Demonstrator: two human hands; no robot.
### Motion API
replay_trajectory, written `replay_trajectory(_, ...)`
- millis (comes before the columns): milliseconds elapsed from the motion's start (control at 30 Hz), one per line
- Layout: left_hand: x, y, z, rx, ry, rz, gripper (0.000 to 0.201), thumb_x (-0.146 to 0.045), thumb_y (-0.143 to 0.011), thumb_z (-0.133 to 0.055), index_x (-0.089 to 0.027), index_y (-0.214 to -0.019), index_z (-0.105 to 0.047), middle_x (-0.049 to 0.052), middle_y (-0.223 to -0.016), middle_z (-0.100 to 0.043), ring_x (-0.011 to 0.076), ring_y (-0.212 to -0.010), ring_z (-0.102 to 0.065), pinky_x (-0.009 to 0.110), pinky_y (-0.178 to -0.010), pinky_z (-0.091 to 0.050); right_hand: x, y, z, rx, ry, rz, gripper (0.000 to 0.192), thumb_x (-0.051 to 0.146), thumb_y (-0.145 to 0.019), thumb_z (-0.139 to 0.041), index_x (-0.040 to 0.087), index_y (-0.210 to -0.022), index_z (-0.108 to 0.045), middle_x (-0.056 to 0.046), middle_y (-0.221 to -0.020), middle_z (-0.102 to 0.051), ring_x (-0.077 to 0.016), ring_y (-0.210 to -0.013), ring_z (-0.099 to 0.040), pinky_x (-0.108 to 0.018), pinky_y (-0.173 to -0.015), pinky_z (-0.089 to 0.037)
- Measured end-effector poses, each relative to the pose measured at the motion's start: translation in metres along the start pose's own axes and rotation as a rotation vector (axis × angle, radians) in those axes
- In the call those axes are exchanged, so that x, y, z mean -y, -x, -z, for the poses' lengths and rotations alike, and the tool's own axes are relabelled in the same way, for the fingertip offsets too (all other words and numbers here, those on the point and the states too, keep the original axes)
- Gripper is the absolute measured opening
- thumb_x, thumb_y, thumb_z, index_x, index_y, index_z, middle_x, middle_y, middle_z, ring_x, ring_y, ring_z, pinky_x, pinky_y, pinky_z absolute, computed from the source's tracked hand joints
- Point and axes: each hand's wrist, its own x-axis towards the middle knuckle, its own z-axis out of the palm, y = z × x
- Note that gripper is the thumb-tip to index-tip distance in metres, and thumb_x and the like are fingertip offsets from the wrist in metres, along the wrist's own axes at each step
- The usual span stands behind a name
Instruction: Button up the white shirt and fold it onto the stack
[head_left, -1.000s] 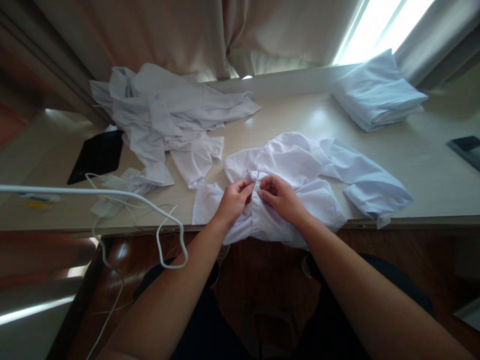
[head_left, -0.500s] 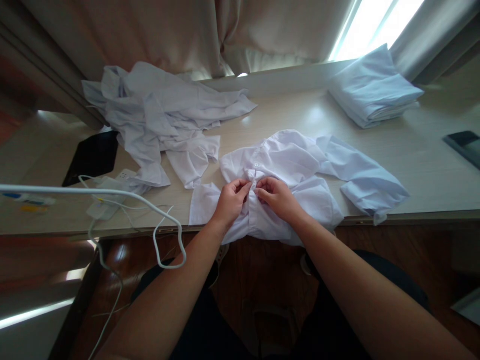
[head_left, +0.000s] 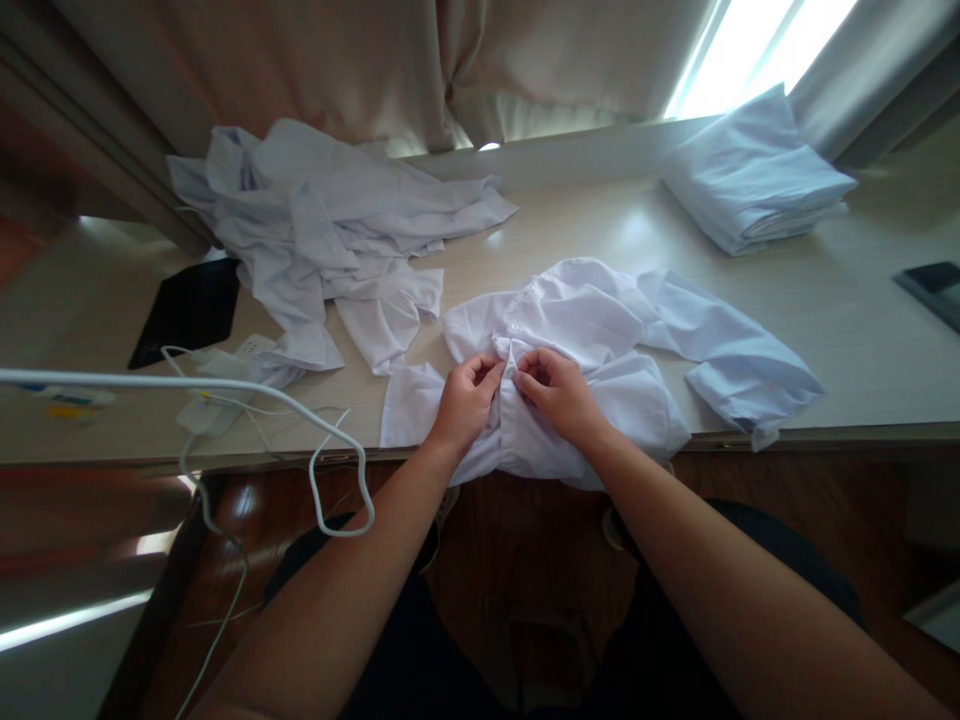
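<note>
A white button-up shirt (head_left: 577,310) lies on the desk in front of me, its lower part hanging over the front edge. One sleeve stretches out to the right. My left hand (head_left: 469,400) pinches the front placket from the left side. Facing it, my right hand (head_left: 556,392) pinches the same strip from the right. The fingertips of both hands nearly meet on the cloth, just below a visible button (head_left: 515,327). Whether a button sits between the fingers is too small to make out.
Crumpled white shirts (head_left: 322,220) lie at the back left, beside a black flat object (head_left: 186,312). A power strip (head_left: 217,395) and a white cable (head_left: 225,383) are at the left. Folded white cloth (head_left: 757,185) sits at the back right, with a dark device (head_left: 934,290) farther right.
Both hands stay on the placket, with only a slight shift of the right fingers. The whole view has moved a little; the shirt lies as before.
</note>
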Motion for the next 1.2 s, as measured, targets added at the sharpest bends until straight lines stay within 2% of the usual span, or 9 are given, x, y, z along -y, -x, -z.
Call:
replay_trajectory(133,0.002,0.000,0.001,0.004,0.017,0.000,0.026,-0.041,-0.086,-0.070,-0.015,-0.091,-0.069,0.004,-0.089,-0.068,0.0126,-0.081,-0.060,0.023,-0.076,-0.047,0.004,0.002,0.001,-0.024,0.109,0.081,0.008,0.029,-0.087,-0.062,0.021,-0.085,-0.060,0.001,-0.075,-0.061,-0.0148,-0.068,-0.054,-0.029,-0.064,-0.042)
replay_trajectory(433,0.000,0.002,0.000,-0.026,0.018,0.003,0.027,-0.042,-0.085,-0.070,-0.015,-0.088,-0.068,0.003,-0.084,-0.067,0.0114,-0.077,-0.058,0.021,-0.071,-0.046,0.011,0.004,0.008,0.012,0.273,0.165,0.010,0.026,-0.091,-0.056,0.021,-0.083,-0.056,0.000,-0.075,-0.061,-0.0159,-0.071,-0.054,-0.029,-0.068,-0.039)
replay_trajectory(933,-0.005,0.002,0.000,0.002,-0.057,0.001,0.026,-0.042,-0.084,-0.069,-0.015,-0.086,-0.068,0.002,-0.080,-0.065,0.0116,-0.072,-0.056,0.022,-0.066,-0.044,0.012,0.004,0.012,0.052,0.366,0.173,0.010,0.025,-0.089,-0.053,0.022,-0.080,-0.051,0.001,-0.071,-0.058,-0.0157,-0.067,-0.052,-0.028,-0.067,-0.036)
replay_trajectory(1200,-0.008,-0.001,0.005,-0.021,-0.228,-0.057,0.028,-0.043,-0.085,-0.069,-0.016,-0.083,-0.068,0.001,-0.074,-0.063,0.0111,-0.065,-0.052,0.022,-0.060,-0.039,0.013,0.003,0.014,0.048,0.394,0.135,0.008,0.023,-0.085,-0.054,0.021,-0.077,-0.054,0.001,-0.068,-0.059,-0.0153,-0.065,-0.052,-0.029,-0.066,-0.036)
